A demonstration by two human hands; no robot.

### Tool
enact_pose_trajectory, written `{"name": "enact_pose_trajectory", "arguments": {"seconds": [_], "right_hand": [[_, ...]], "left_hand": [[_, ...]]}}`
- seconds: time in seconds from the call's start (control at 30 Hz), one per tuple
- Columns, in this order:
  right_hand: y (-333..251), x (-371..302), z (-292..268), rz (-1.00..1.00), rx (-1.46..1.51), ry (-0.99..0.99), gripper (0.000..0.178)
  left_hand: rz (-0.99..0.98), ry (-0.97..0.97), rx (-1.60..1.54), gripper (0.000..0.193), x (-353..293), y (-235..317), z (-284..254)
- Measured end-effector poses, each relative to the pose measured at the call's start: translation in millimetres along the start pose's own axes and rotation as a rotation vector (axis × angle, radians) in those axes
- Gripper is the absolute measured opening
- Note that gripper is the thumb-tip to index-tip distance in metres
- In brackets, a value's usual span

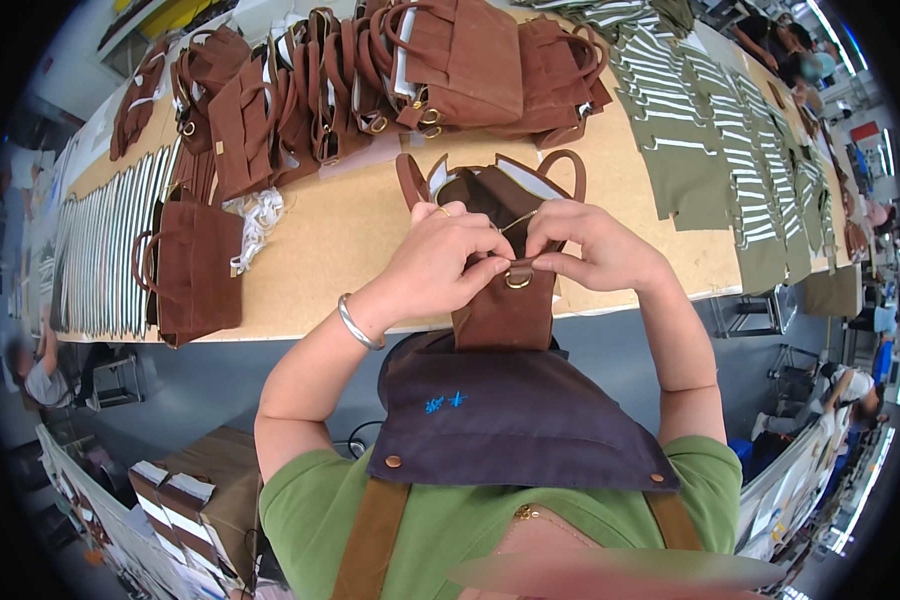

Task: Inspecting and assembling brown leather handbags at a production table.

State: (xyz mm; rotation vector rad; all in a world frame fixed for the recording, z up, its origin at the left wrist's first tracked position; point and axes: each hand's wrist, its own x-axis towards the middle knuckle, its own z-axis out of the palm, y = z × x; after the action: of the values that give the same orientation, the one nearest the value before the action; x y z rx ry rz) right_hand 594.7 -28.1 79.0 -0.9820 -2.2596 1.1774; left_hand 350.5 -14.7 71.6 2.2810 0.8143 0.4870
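A brown handbag [503, 315] stands end-on at the table's near edge, its top gaping and its two handles spread to either side. White paper or padding shows inside. My left hand [448, 255] pinches the near top edge of the bag, thumb and forefinger together. From the other side my right hand [592, 243] pinches the same edge, its fingertips nearly meeting the left ones. Just below the fingers a gold D-ring [518, 280] hangs on a short tab. A gold zipper runs up along the opening between my hands.
More brown handbags [460, 60] crowd the far side of the wooden table [350, 240]. One brown bag [200, 265] stands at left beside white strips [260, 220] and a row of thin panels [115, 245]. Olive pieces with white strips [690, 170] cover the right.
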Motion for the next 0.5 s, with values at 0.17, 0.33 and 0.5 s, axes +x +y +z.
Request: {"name": "enact_pose_trajectory", "arguments": {"seconds": [0.17,0.33,0.5], "right_hand": [[36,3,-6,0.091,-0.239,0.557,0.042],[79,4,7,0.564,0.193,0.668,0.065],[76,11,7,0.403,0.354,0.641,0.052]], "left_hand": [[0.027,-0.049,0.006,0.015,-8,-2,5],[-0.300,0.857,-0.255,0.039,-9,-36,38],[-0.370,0.630,-0.918,0.039,-7,-75,60]]}}
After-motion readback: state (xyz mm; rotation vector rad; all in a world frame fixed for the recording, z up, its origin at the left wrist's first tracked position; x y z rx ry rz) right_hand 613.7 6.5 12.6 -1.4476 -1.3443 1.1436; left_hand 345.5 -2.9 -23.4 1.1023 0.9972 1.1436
